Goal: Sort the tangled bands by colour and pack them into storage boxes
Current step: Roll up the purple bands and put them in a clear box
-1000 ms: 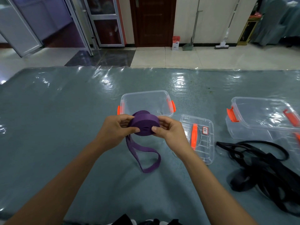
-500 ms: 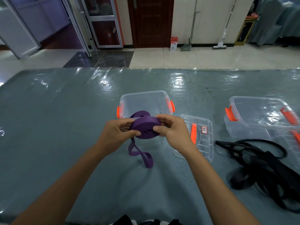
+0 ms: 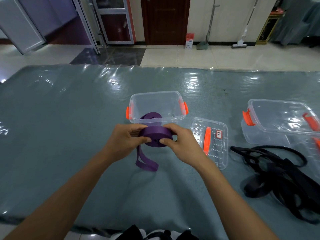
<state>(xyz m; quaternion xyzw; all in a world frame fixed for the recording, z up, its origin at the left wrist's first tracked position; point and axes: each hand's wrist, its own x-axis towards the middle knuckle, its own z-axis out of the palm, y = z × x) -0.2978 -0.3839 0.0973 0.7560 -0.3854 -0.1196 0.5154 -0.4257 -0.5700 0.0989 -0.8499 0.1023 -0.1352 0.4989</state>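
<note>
1. My left hand grips the left side of the purple band, fingers and thumb curled round the wound coil.
2. The coil is held just above the table, in front of the open storage box. A short loose tail hangs from the coil and its end loop lies on the table. Winding is nearly complete, in my judgement; the tail is what remains.
3. The open storage box already contains one purple coil. I judge the purple sorting to be under way, with this coil due to go in beside it.
4. My right hand pinches the right side of the coil, thumb in front.
5. The box's lid lies flat beside my right hand, not yet fitted.
6. A second storage box stands at right; I see nothing in it.
7. The black bands lie tangled in front of it, unsorted. This is the larger part left.
</note>
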